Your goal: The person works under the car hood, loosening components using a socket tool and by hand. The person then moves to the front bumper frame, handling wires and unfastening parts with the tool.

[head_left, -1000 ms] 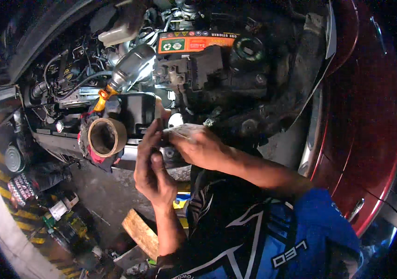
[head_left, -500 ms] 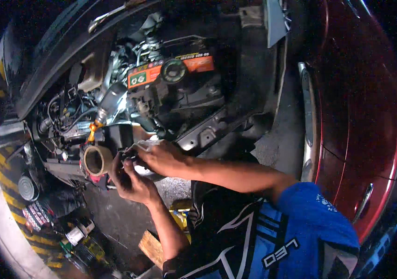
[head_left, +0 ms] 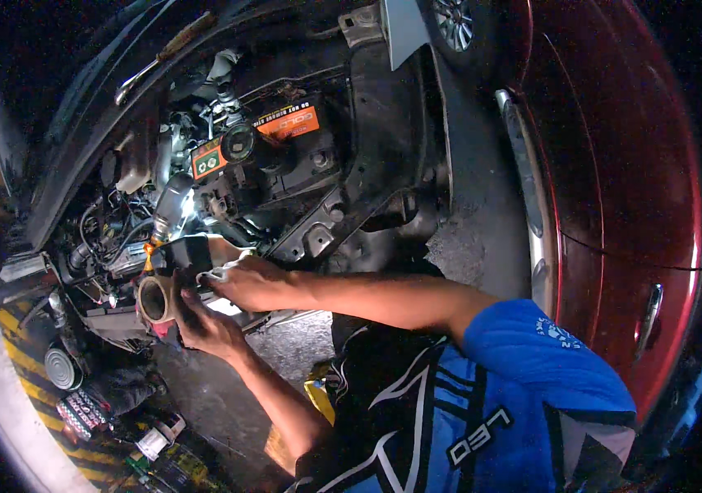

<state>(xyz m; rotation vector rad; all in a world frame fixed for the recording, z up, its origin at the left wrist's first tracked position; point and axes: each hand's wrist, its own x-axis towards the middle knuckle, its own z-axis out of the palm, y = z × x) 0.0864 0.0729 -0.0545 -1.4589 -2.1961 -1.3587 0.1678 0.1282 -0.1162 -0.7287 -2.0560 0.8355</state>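
Observation:
My hands meet at the front of an open engine bay. My left hand (head_left: pixel 203 329) is closed, its fingers curled up beside a beige tape-roll-like ring (head_left: pixel 154 299) and the lower side of a black box-shaped part (head_left: pixel 184 256). What it grips is hidden. My right hand (head_left: pixel 251 283) reaches across from the right, fingers closed and bent down by the black part. A crumpled whitish material (head_left: pixel 223 271) shows at its fingers; its kind is unclear. Beyond stands a battery (head_left: pixel 297 127) with an orange label and a round dark piece (head_left: pixel 238 145) on top.
A bright lamp-like cylinder (head_left: pixel 173 201) and an orange clip (head_left: pixel 150 255) are left of the battery. A screwdriver (head_left: pixel 166 56) rests on the fender. A red car (head_left: pixel 614 164) stands at right. On the floor lie a round tin (head_left: pixel 63 369) and a white container (head_left: pixel 159 437).
The whole view has shifted, so the battery and engine bay sit farther left. My left hand has come up closer under my right. Both hands stay together by the black part.

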